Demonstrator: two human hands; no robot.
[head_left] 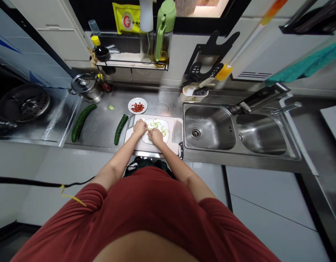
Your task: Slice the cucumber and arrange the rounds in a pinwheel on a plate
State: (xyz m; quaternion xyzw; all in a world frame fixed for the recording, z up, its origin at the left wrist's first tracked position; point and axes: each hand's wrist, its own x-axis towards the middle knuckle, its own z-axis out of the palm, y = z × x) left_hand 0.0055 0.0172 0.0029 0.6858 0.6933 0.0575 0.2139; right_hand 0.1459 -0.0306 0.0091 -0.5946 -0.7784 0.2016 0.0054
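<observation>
A white plate point(157, 140) lies on the cutting board point(142, 146), with thin cucumber slices point(155, 123) set out in curved groups on it. Over the plate's left edge, my left hand point(140, 127) has its fingers bent together; what they hold is too small to make out. My right hand point(156, 137) is close beside it above the plate, fingertips pinched near some slices at the lower left. A cleaver point(177, 131) rests on the board's right side. To the left of the board lies a cut piece of cucumber point(120, 129).
Behind the board stands a small plate of red pieces point(137, 105). A whole cucumber point(82, 122) and a cucumber end point(111, 107) lie leftward on the steel counter. A lidded pot point(86, 87) stands at the back left. On the right is a double sink point(210, 127) with a faucet point(259, 98).
</observation>
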